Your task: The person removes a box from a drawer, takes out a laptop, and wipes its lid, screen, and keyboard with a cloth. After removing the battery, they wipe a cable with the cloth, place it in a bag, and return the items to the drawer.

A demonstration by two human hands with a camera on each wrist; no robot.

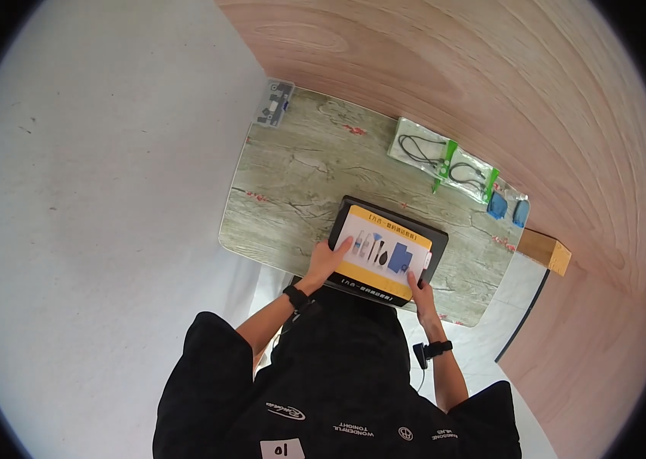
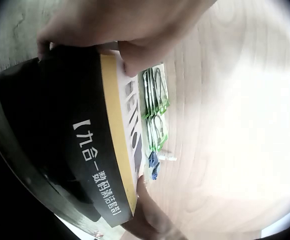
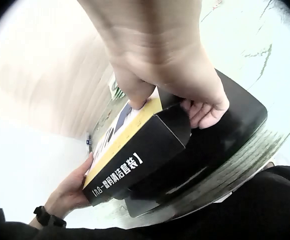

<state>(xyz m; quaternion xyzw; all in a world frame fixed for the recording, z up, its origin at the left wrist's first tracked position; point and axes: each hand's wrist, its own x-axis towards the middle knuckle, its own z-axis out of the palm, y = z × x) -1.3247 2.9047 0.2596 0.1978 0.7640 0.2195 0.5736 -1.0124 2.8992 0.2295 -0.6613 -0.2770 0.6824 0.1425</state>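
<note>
A flat box (image 1: 384, 256) with a yellow and white printed top and black sides is held by both hands above a black tray (image 1: 434, 237) near the table's front edge. The left hand (image 1: 324, 262) grips its left end, thumb on the printed face. At the other end the right hand (image 1: 424, 301) has its thumb on top and fingers curled round the black side, as the right hand (image 3: 170, 75) shows in the right wrist view. In the left wrist view the box (image 2: 92, 145) is tilted, its black side towards the camera.
Clear bags with dark cables and green edges (image 1: 445, 161) lie along the table's back edge. Blue items (image 1: 498, 205) are at the back right corner. A clear compartment case (image 1: 274, 102) sits at the back left. A cardboard box (image 1: 545, 251) stands beyond the right edge.
</note>
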